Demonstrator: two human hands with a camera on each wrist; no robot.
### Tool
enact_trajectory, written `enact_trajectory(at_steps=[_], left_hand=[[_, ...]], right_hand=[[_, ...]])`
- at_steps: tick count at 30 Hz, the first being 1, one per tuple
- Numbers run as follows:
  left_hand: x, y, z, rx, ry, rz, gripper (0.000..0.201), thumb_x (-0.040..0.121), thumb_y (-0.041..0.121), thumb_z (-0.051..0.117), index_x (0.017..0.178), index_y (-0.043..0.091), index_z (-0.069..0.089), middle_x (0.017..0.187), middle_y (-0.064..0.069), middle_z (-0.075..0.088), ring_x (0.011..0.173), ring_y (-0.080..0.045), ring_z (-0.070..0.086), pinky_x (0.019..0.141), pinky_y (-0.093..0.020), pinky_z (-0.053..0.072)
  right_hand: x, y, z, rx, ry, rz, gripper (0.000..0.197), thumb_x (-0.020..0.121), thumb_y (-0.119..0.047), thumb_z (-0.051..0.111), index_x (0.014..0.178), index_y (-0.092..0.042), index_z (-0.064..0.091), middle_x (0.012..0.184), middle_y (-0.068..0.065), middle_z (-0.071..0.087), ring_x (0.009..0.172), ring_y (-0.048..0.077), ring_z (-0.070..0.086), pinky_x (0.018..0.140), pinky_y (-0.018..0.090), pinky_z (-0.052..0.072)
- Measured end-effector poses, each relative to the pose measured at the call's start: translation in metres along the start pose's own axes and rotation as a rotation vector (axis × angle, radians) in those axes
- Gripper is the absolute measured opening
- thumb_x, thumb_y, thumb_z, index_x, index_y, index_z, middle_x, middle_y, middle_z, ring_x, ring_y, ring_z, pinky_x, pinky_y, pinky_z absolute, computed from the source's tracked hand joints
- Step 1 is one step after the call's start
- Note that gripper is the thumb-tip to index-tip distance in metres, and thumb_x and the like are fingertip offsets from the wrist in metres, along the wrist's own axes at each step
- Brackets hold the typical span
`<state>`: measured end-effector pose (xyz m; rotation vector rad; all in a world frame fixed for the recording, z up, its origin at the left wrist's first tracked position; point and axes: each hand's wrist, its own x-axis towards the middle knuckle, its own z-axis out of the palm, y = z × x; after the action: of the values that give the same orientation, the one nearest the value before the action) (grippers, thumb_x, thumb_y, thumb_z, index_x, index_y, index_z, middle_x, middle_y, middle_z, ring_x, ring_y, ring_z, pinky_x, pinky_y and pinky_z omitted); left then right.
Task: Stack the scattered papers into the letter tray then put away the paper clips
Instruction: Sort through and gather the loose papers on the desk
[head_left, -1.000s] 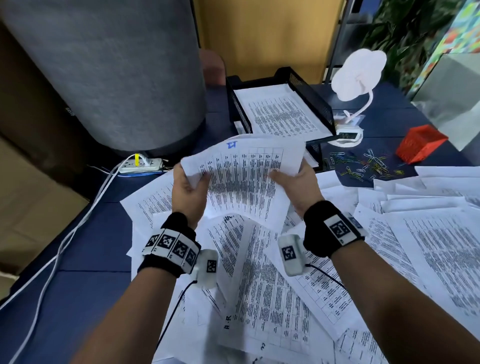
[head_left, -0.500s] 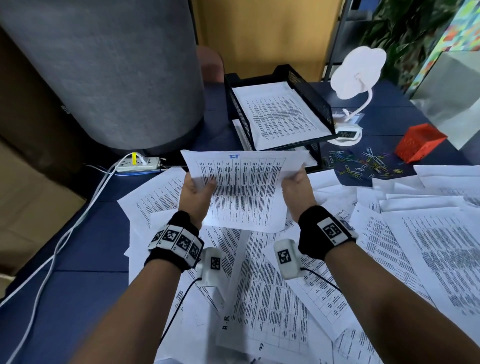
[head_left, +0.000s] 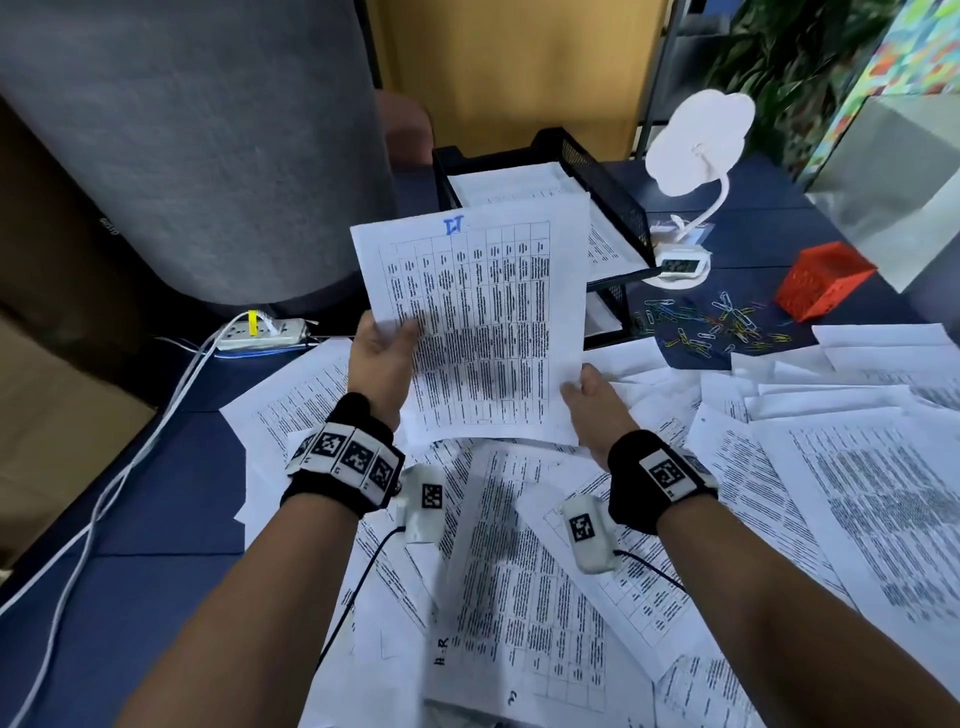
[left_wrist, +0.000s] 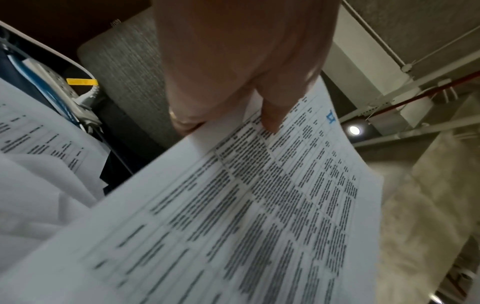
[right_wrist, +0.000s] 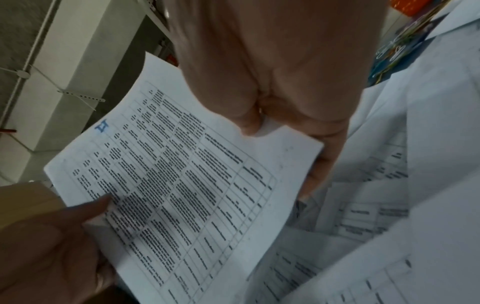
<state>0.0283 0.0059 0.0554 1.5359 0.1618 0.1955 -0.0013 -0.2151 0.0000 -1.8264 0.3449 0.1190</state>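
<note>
I hold one printed sheet (head_left: 483, 322) with a blue mark at its top upright over the table, just in front of the black mesh letter tray (head_left: 608, 192). My left hand (head_left: 392, 340) grips its left edge, thumb on the printed face. My right hand (head_left: 576, 387) pinches the lower right corner. The wrist views show the same sheet (left_wrist: 259, 205) (right_wrist: 182, 185) in the left hand (left_wrist: 228, 115) and the right hand (right_wrist: 272, 123). The tray's top tier holds papers. Many scattered papers (head_left: 519, 597) cover the blue table. Coloured paper clips (head_left: 711, 322) lie loose right of the tray.
A red mesh box (head_left: 826, 280) lies tipped beside the clips. A white desk lamp (head_left: 696, 140) stands right of the tray. A power strip (head_left: 260, 332) with white cables sits at the left, under a large grey upholstered shape (head_left: 197, 145).
The sheet has turned from wide to upright and moved up toward the tray. My right hand slid from the sheet's side edge down to its lower right corner.
</note>
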Motion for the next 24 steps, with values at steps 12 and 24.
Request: enact_trajectory(at_steps=[12, 24], left_hand=[[-0.003, -0.009, 0.038, 0.283, -0.118, -0.147, 0.029, 0.096, 0.015, 0.052, 0.124, 0.007, 0.047, 0.109, -0.004, 0.060, 0.101, -0.020, 0.056, 0.093, -0.033, 0.046], [0.041, -0.002, 0.085, 0.265, 0.003, -0.053, 0.058, 0.087, 0.004, 0.061, 0.134, 0.020, 0.031, 0.092, 0.003, 0.055, 0.071, -0.008, 0.057, 0.062, -0.023, 0.051]], right_hand=[[0.026, -0.026, -0.046, 0.214, -0.003, -0.030, 0.021, 0.097, -0.011, 0.047, 0.117, -0.016, 0.052, 0.115, 0.005, 0.064, 0.100, 0.022, 0.063, 0.081, 0.039, 0.054], [0.063, -0.030, -0.066, 0.531, 0.165, 0.075, 0.015, 0.098, -0.003, 0.045, 0.086, -0.011, 0.050, 0.082, 0.008, 0.059, 0.050, 0.009, 0.061, 0.044, 0.020, 0.047]])
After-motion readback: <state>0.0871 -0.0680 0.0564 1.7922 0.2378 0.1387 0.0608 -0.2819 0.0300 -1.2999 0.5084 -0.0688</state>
